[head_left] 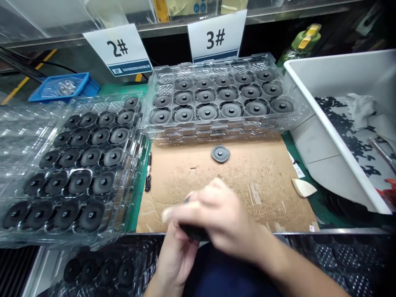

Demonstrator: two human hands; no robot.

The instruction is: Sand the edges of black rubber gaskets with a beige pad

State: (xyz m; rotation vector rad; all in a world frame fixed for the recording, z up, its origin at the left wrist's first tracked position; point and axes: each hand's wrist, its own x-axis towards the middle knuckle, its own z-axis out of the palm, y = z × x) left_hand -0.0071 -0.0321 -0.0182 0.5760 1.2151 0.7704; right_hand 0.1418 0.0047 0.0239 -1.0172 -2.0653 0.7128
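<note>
Left hand (181, 255), right hand (216, 214) closed round dark disc (194, 232); cardboard (222, 189) beneath, loose disc (220, 153) beyond.

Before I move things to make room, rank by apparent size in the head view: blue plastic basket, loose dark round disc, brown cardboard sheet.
Largest to smallest:
Brown cardboard sheet
Blue plastic basket
Loose dark round disc

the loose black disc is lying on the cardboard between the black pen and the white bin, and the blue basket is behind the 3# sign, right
Not quite: in the head view the blue basket sits left of the 2# sign, not behind the 3# sign. The rest is right.
</note>
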